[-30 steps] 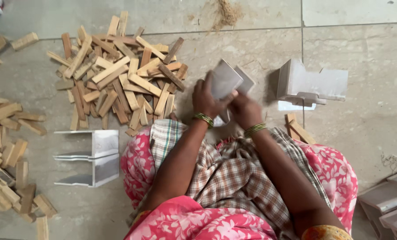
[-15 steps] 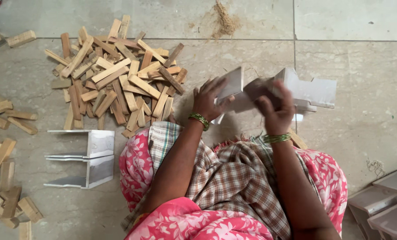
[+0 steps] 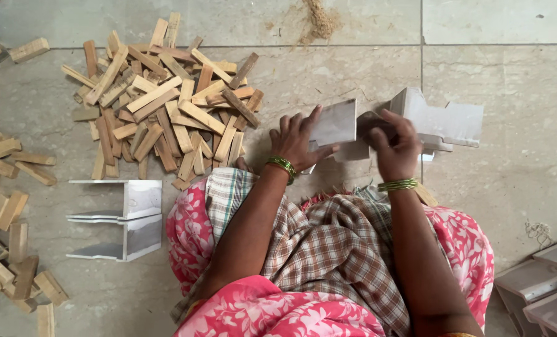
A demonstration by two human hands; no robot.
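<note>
Head view: right hand (image 3: 392,145) hides part of grey bracket (image 3: 444,122).

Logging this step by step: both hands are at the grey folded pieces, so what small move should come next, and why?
Probably draw the right hand back toward the left hand: its fingers reach the grey stack, while the left holds a grey folded piece.
</note>
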